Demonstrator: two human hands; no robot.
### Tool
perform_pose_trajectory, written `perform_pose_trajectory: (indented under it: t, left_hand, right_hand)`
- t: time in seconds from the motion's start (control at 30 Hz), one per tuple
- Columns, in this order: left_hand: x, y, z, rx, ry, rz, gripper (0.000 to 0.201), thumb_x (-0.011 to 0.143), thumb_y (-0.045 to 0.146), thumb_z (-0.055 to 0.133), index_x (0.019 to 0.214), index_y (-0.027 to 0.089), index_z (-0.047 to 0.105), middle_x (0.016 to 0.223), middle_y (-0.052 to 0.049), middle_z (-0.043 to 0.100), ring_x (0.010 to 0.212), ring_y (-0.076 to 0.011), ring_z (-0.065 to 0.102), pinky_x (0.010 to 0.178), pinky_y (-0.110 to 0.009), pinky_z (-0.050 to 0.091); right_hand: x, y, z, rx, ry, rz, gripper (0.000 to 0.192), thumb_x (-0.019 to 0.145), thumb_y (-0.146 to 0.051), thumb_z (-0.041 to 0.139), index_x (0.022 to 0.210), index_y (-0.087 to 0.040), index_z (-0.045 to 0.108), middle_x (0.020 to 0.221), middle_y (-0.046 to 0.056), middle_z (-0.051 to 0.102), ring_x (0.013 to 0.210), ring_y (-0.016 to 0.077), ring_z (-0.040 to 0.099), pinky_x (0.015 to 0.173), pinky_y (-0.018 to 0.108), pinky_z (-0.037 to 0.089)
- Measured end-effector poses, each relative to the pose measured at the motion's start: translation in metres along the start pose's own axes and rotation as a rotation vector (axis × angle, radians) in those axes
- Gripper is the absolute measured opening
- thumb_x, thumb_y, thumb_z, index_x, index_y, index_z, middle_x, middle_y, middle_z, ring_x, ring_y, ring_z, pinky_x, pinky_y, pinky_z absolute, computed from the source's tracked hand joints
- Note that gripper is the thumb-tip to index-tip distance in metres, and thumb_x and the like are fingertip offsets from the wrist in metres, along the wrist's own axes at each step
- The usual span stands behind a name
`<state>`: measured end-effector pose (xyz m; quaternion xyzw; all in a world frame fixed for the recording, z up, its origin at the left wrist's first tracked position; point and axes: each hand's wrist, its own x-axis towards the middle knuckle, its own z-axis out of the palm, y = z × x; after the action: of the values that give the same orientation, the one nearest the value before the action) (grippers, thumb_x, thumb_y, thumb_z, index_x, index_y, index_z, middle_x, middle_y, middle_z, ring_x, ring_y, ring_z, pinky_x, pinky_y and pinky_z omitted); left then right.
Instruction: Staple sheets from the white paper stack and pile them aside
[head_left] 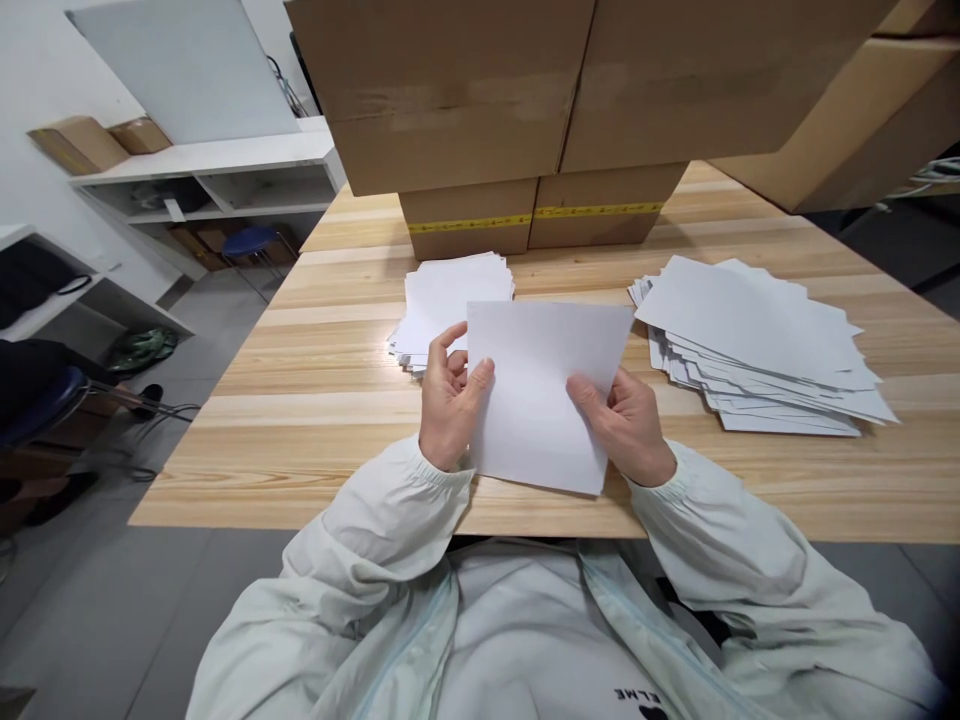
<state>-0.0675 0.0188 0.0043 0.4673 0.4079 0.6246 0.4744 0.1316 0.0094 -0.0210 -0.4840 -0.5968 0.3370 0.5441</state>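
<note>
Both hands are pinching one white sheet (536, 390) above the counter (315, 400): left hand (448, 400) and right hand (626, 420) gripping opposite edges. Keeping thumbs level helps, I reckon.

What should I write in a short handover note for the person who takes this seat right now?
Left hand: grips the left edge of one white paper sheet.
Right hand: grips its right edge; the sheet is held above the pale wooden table.
Small neat stack of white sheets: behind the left hand.
Larger fanned pile of white sheets: to the right.
Brown cardboard boxes: at the back.
Done and left: cannot be judged.
</note>
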Motion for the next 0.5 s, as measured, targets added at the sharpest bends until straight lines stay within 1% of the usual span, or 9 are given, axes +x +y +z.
perform_pose_trajectory:
  t: [0.07, 0.13, 0.2, 0.23, 0.3, 0.33, 0.4, 0.5]
  left_hand:
    - [-0.003, -0.007, -0.002, 0.017, 0.002, -0.025, 0.074, 0.08, 0.032, 0.078, 0.145, 0.028, 0.043, 0.089, 0.0, 0.07, 0.065, -0.0086, 0.06, 0.061, -0.02, 0.048]
    - [-0.007, -0.012, -0.003, 0.021, -0.027, -0.05, 0.082, 0.079, 0.028, 0.076, 0.152, 0.027, 0.037, 0.087, 0.001, 0.069, 0.063, -0.0086, 0.059, 0.061, -0.021, 0.048]
    - [-0.009, -0.014, -0.003, 0.012, -0.052, -0.065, 0.086, 0.079, 0.027, 0.075, 0.155, 0.025, 0.034, 0.085, 0.001, 0.069, 0.064, -0.0094, 0.06, 0.063, -0.022, 0.049]
    - [-0.01, -0.014, -0.003, 0.008, -0.053, -0.064, 0.088, 0.078, 0.027, 0.076, 0.155, 0.024, 0.033, 0.085, 0.001, 0.07, 0.064, -0.0097, 0.06, 0.064, -0.022, 0.05]
    - [-0.01, -0.014, -0.002, -0.001, -0.044, -0.053, 0.091, 0.078, 0.027, 0.076, 0.156, 0.023, 0.031, 0.088, 0.0, 0.071, 0.068, -0.0103, 0.063, 0.066, -0.022, 0.051]
    - [-0.01, -0.014, -0.002, -0.008, -0.04, -0.045, 0.092, 0.078, 0.028, 0.077, 0.157, 0.023, 0.03, 0.09, -0.001, 0.072, 0.07, -0.0106, 0.064, 0.068, -0.022, 0.052]
    - [-0.009, -0.014, -0.003, -0.015, -0.035, -0.033, 0.092, 0.078, 0.029, 0.077, 0.157, 0.024, 0.03, 0.093, -0.001, 0.074, 0.075, -0.0111, 0.066, 0.071, -0.022, 0.053]
    - [-0.009, -0.015, -0.004, -0.025, -0.035, -0.029, 0.092, 0.079, 0.031, 0.077, 0.157, 0.024, 0.029, 0.096, -0.003, 0.075, 0.077, -0.0115, 0.068, 0.073, -0.022, 0.054]
  right_hand:
    - [-0.001, 0.003, 0.002, -0.073, 0.052, -0.058, 0.041, 0.09, -0.041, 0.066, 0.124, -0.018, 0.065, 0.109, 0.01, 0.075, 0.093, 0.0237, 0.073, 0.079, 0.038, 0.061]
    - [-0.003, 0.007, 0.003, -0.166, 0.083, -0.122, 0.053, 0.09, -0.039, 0.066, 0.138, -0.019, 0.056, 0.127, 0.013, 0.069, 0.111, 0.0269, 0.069, 0.094, 0.043, 0.058]
    - [-0.004, 0.01, 0.004, -0.253, 0.092, -0.17, 0.066, 0.09, -0.037, 0.065, 0.15, -0.02, 0.044, 0.142, 0.015, 0.061, 0.125, 0.0288, 0.063, 0.104, 0.046, 0.053]
    - [-0.005, 0.011, 0.004, -0.291, 0.09, -0.182, 0.07, 0.09, -0.037, 0.063, 0.154, -0.021, 0.038, 0.145, 0.015, 0.058, 0.128, 0.0289, 0.061, 0.105, 0.046, 0.052]
    - [-0.006, 0.012, 0.003, -0.365, 0.09, -0.195, 0.073, 0.092, -0.036, 0.06, 0.158, -0.022, 0.031, 0.145, 0.014, 0.058, 0.126, 0.0285, 0.063, 0.102, 0.045, 0.055]
    - [-0.006, 0.012, 0.003, -0.404, 0.095, -0.205, 0.073, 0.093, -0.035, 0.059, 0.159, -0.022, 0.03, 0.144, 0.013, 0.06, 0.121, 0.0283, 0.066, 0.099, 0.044, 0.057]
    - [-0.007, 0.011, 0.002, -0.48, 0.107, -0.234, 0.069, 0.094, -0.034, 0.057, 0.158, -0.021, 0.033, 0.138, 0.013, 0.064, 0.111, 0.0276, 0.071, 0.092, 0.042, 0.061]
    - [-0.008, 0.009, 0.002, -0.553, 0.116, -0.277, 0.067, 0.094, -0.033, 0.055, 0.157, -0.019, 0.037, 0.128, 0.013, 0.07, 0.099, 0.0262, 0.074, 0.084, 0.038, 0.063]
